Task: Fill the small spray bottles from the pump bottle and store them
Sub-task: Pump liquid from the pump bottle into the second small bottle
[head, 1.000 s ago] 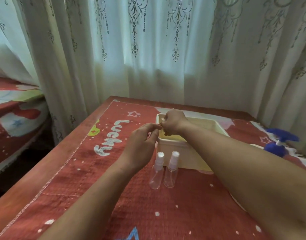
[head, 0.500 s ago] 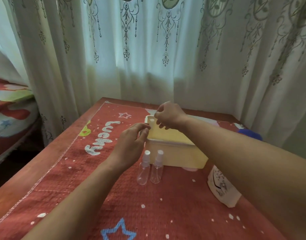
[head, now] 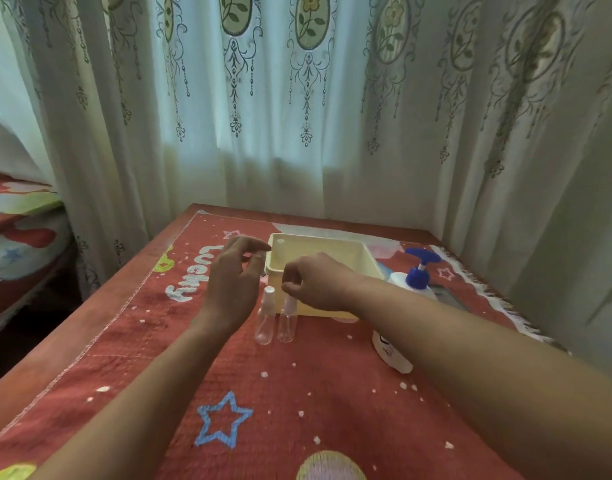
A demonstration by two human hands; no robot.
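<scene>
Your left hand (head: pixel 234 282) loosely curled, empty, just left of left bottle (head: pixel 264 325) | your right hand (head: pixel 320 285) curled over right bottle (head: pixel 287 323) cap, grip unclear | both upright on desk (head: pixel 124 341) before bin (head: pixel 332 242) | pump bottle (head: pixel 417 277) right of bin

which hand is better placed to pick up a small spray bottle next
Right, probably. The right hand has its curled fingers directly over the cap of the right spray bottle, perhaps touching it. The left hand is open beside the cream bin, above and left of the left spray bottle.
</scene>
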